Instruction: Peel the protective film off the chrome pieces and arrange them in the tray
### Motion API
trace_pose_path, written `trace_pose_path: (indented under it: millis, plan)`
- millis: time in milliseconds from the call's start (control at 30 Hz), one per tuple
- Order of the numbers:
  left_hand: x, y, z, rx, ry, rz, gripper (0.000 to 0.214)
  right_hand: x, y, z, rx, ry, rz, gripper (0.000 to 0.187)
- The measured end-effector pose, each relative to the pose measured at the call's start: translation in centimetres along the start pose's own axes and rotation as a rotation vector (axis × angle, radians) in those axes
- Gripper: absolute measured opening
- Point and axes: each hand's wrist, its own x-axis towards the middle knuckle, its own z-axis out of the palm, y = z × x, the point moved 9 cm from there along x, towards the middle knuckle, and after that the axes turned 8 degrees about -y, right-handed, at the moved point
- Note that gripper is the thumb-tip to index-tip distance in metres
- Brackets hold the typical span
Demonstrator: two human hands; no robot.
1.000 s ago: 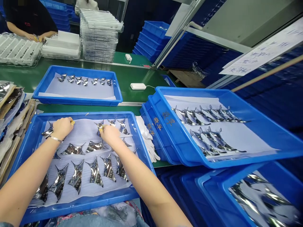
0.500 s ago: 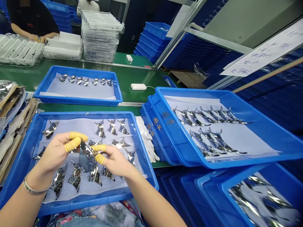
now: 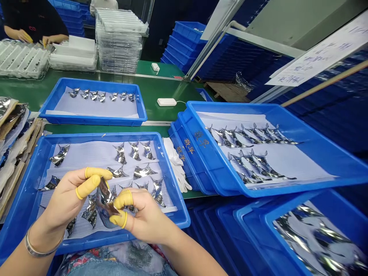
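Both my hands hold one shiny chrome fin-shaped part (image 3: 105, 195) above the near blue tray (image 3: 25, 184). My left hand (image 3: 69, 197) pinches its left edge with yellow finger cots on thumb and forefinger. My right hand (image 3: 140, 214) pinches its lower right edge, also with yellow cots. A metal bracelet sits on my left wrist. Several more chrome parts (image 3: 135, 150) lie in rows on white foam sheet inside that tray.
A second blue tray (image 3: 138, 109) with a row of parts lies beyond on the green belt. A tilted blue tray (image 3: 287, 115) of parts rests on stacked trays at right. White gloves (image 3: 176, 165) lie between. Another person's hands (image 3: 34, 38) work at far left by clear trays.
My hands left the far row of the tray, came together near me and lifted one chrome part; since half a second ago they have drawn it slightly lower and closer.
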Motion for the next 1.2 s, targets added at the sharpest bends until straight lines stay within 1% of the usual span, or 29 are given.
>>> trace_pose_path:
  millis: [100, 167, 267, 333, 400, 467, 567, 700, 900, 1033, 1133, 1167, 1200]
  plan:
    - [-0.5, -0.1, 0.0, 0.054, 0.013, -0.012, 0.025, -0.4, -2.5, -0.2, -0.163, 0.088, -0.178, 0.012]
    - [-1.1, -0.2, -0.2, 0.121, 0.020, -0.020, 0.023, -0.7, -3.6, -0.3, -0.230, 0.121, -0.234, 0.012]
    - [-2.0, -0.7, -0.3, 0.203, -0.011, -0.033, 0.020, -0.9, -4.5, -0.5, -0.283, 0.159, -0.258, 0.012]
    - [-2.6, -1.0, -0.3, 0.236, -0.031, -0.020, 0.023, -1.1, -4.8, -0.8, -0.298, 0.188, -0.268, 0.013]
    - [-3.0, -0.9, -0.2, 0.267, -0.037, 0.034, 0.029, -1.3, -5.0, -1.0, -0.317, 0.221, -0.289, 0.013]
    - [-3.3, -0.6, 0.3, 0.303, -0.068, 0.096, 0.038, -1.4, -5.1, -1.1, -0.340, 0.241, -0.315, 0.013]
    - [-3.5, 0.1, 1.0, 0.377, -0.106, 0.164, 0.042, -1.5, -5.1, -0.9, -0.366, 0.243, -0.349, 0.011]
    - [-3.4, 0.5, 1.2, 0.432, -0.123, 0.192, 0.041, -1.5, -5.2, -0.6, -0.414, 0.244, -0.367, 0.009]
    - [-3.5, 0.2, 1.1, 0.467, -0.126, 0.199, 0.037, -1.5, -5.3, -0.6, -0.430, 0.245, -0.373, 0.010]
    - [-3.5, 0.3, 0.9, 0.432, -0.106, 0.178, 0.031, -1.4, -5.3, -0.5, -0.416, 0.244, -0.373, 0.013]
    - [-3.0, 0.5, 0.8, 0.336, -0.091, 0.119, 0.014, -1.3, -4.8, -0.4, -0.320, 0.199, -0.341, 0.015]
    - [-2.8, 0.5, 0.8, 0.299, -0.095, 0.098, 0.009, -1.1, -4.3, -0.4, -0.234, 0.156, -0.295, 0.018]
    - [-2.7, 0.6, 1.0, 0.263, -0.105, 0.079, 0.012, -0.8, -3.5, -0.3, -0.111, 0.105, -0.223, 0.022]
